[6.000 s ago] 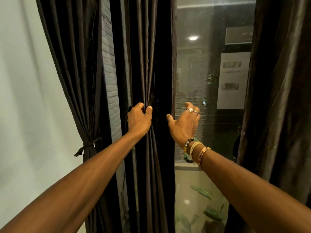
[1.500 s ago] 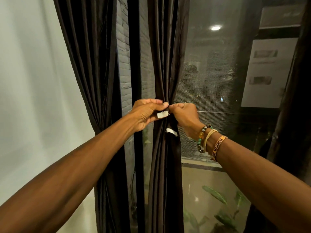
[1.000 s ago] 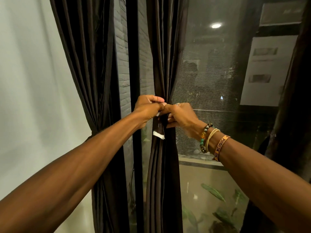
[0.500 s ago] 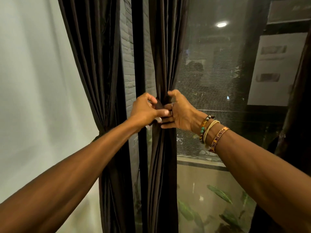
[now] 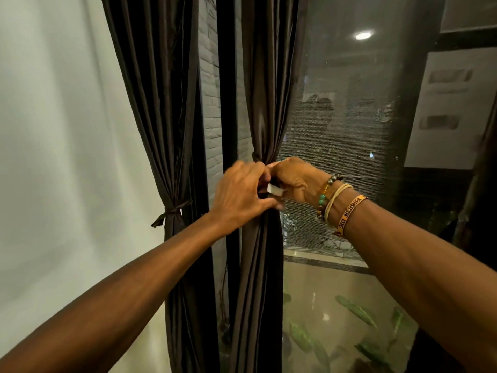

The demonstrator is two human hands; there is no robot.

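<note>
left hand (image 5: 242, 196) fingers curled round gathered curtain (image 5: 262, 117) | right hand (image 5: 294, 181) fingers curled on it opposite | white tab (image 5: 274, 190) sat between hands, pincher unclear | blurred

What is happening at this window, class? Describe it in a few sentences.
A person is gathering the middle curtain at its waist, apparently to tie it back. The left hand and the right hand meet there, fingers curled round the bunched fabric, with a small white tab showing between them. Which hand holds the tab is unclear. The left curtain is already cinched with a dark tie. Behind them is the mesh-covered window.
</note>
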